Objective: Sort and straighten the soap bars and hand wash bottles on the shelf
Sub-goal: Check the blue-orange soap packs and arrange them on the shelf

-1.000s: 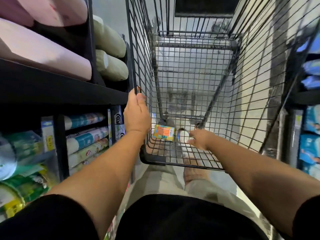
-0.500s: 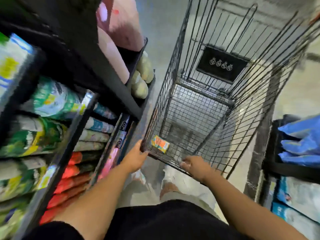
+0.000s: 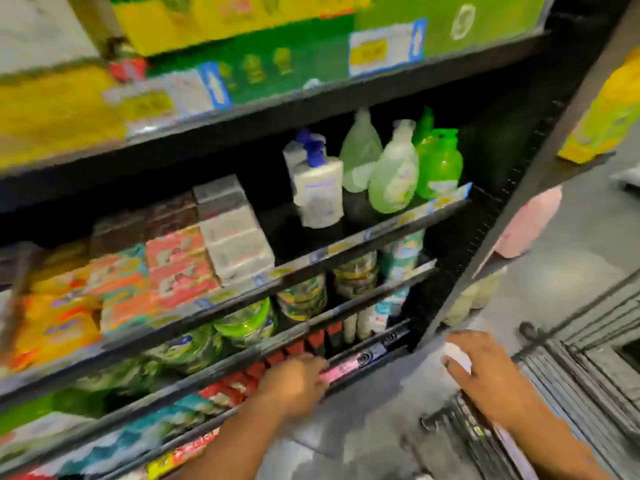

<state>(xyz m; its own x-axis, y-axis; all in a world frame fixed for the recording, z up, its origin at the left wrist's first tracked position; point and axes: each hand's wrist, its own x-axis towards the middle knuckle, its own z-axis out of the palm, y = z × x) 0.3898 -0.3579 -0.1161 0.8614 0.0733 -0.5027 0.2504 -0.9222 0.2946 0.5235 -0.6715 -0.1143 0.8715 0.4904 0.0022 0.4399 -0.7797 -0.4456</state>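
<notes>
Looking down on soap bars [image 3: 180,265] at centre left of the frame, boxed and stacked in rows on the middle shelf [image 3: 346,252]: pink-and-orange packs, yellow-orange ones further left, a grey-white stack at the row's right end, brown ones behind. Just right of a dark gap, at centre, hand wash bottles [image 3: 394,174] standing upright on the same shelf: one white with a blue pump [image 3: 320,195], two pale green, one bright green at the right end. Cannot read any brand or label; motion blur throughout. Yellow-and-blue price tags [image 3: 384,50] along the upper shelf edge, print illegible.

At lower centre, left hand [image 3: 294,379] against the front rail of a lower shelf, fingers smeared; cannot tell whether curled on anything. At lower right, right hand [image 3: 488,375] gripping a small white object [image 3: 455,355] between thumb and fingers, mostly covered, kind unclear. Beside it, part of a wire cart [image 3: 588,341], cut off by the frame's right edge. Lower shelves packed with green, red and teal goods, too blurred to identify.
</notes>
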